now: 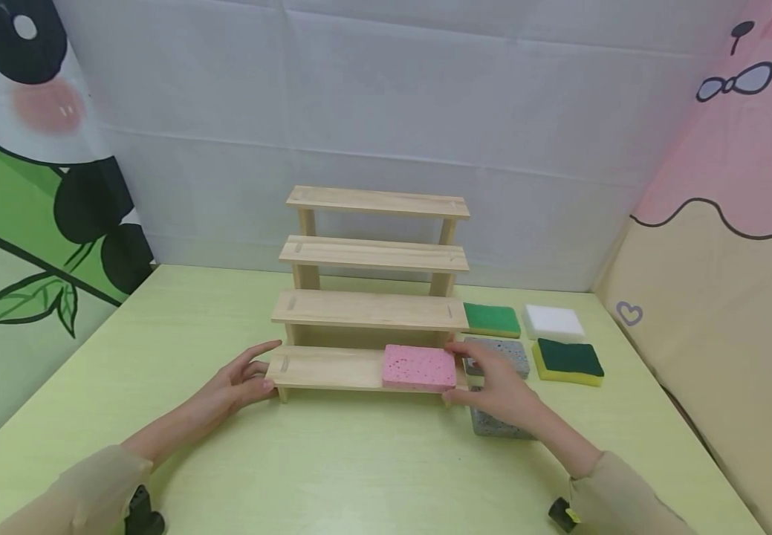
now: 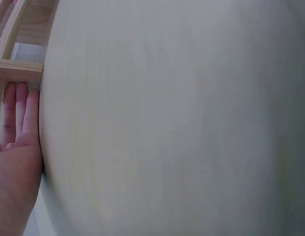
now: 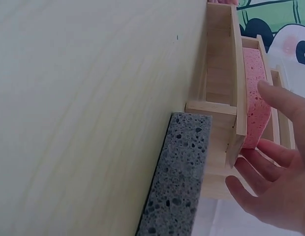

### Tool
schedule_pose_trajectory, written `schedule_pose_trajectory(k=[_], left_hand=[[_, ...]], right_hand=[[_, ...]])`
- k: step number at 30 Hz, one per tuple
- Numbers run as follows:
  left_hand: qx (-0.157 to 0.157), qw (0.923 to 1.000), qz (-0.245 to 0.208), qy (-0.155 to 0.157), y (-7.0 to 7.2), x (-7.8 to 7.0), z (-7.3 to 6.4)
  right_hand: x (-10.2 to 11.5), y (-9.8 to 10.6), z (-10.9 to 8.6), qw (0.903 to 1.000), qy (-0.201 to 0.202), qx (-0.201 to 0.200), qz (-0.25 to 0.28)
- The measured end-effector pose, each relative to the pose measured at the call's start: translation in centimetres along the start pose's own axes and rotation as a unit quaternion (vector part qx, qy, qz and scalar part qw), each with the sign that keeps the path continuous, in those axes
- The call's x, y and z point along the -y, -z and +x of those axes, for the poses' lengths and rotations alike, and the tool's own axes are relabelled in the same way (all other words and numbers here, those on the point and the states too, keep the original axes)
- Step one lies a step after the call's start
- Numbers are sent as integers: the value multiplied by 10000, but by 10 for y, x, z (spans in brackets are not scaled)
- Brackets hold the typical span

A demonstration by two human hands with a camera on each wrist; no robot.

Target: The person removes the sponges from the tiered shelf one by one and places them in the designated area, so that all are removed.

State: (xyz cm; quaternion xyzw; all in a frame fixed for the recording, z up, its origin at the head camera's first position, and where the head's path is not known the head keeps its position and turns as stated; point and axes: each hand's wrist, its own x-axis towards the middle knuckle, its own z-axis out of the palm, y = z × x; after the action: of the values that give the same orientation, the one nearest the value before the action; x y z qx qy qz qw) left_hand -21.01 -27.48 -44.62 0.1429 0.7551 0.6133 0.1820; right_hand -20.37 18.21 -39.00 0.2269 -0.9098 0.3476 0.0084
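A pink sponge (image 1: 419, 368) lies flat at the right end of the lowest step of a wooden tiered shelf (image 1: 325, 369). My right hand (image 1: 502, 386) spans the sponge's right end, index finger at its back corner and thumb at the front. In the right wrist view the thumb lies against the pink sponge (image 3: 254, 88), and other fingers sit by the end of the step. My left hand (image 1: 235, 379) is at the shelf's left end, thumb and index finger beside the lowest step. Its fingers, seen straight in the left wrist view, reach the wooden support (image 2: 20, 71).
Right of the shelf lie a green sponge (image 1: 492, 319), a white sponge (image 1: 554, 323), a yellow sponge with a dark green top (image 1: 568, 362), and two grey speckled ones, the nearer grey sponge (image 1: 492, 425) partly behind my right hand. A white cloth wall (image 1: 379, 96) stands behind the table.
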Motion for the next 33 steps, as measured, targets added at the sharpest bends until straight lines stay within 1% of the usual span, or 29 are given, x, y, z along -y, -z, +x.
schedule_pose_trajectory(k=[17, 23, 33], left_hand=[[27, 10000, -39, -13, 0, -1, -1], [18, 10000, -65, -13, -1, -1, 0], [36, 9998, -151, -97, -1, -1, 0]], right_hand=[[-1, -1, 2, 9997, -246, -61, -3], [0, 1, -1, 9997, -198, -113, 91], [-4, 10, -9, 9996, -81, -198, 210]])
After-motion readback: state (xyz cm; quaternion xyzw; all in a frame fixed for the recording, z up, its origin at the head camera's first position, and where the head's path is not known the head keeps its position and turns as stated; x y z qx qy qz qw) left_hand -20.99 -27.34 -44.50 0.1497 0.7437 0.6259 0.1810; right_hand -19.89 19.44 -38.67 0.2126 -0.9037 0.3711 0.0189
